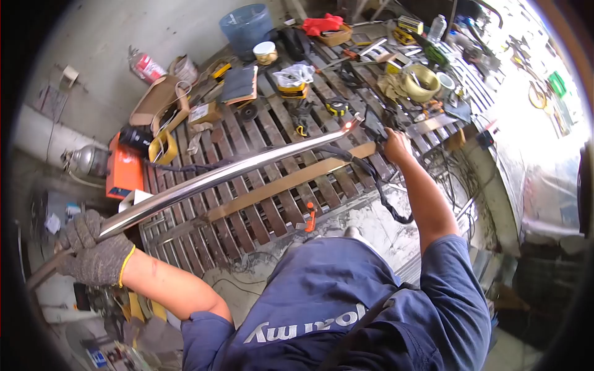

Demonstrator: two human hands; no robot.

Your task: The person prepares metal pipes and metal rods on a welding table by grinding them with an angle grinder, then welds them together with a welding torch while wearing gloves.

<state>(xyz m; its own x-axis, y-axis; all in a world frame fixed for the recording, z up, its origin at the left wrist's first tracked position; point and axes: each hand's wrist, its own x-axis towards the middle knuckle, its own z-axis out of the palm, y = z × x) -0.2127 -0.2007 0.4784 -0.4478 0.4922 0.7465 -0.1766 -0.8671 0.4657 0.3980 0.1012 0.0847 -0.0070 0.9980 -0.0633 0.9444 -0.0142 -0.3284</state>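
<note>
My left hand [93, 247], in a dark knitted glove with a yellow cuff, is wrapped round a long shiny metal tube [213, 179]. The tube slants up to the right over a slatted metal bench, and a small spot near its far end glows red. My bare right hand [396, 147] is closed on a black welding torch [373, 125] right beside that glowing end. A black cable [366, 166] loops below it. Under the tube, a flat brownish bar [278, 185] lies across the slats.
At the left stands an orange machine [122, 167] beside a yellow tape roll [163, 148]. A blue bucket [246, 28], a tape measure [337, 106] and a pale green bowl [421, 83] are on the far side among loose tools. An orange clamp [310, 217] sits at the near edge.
</note>
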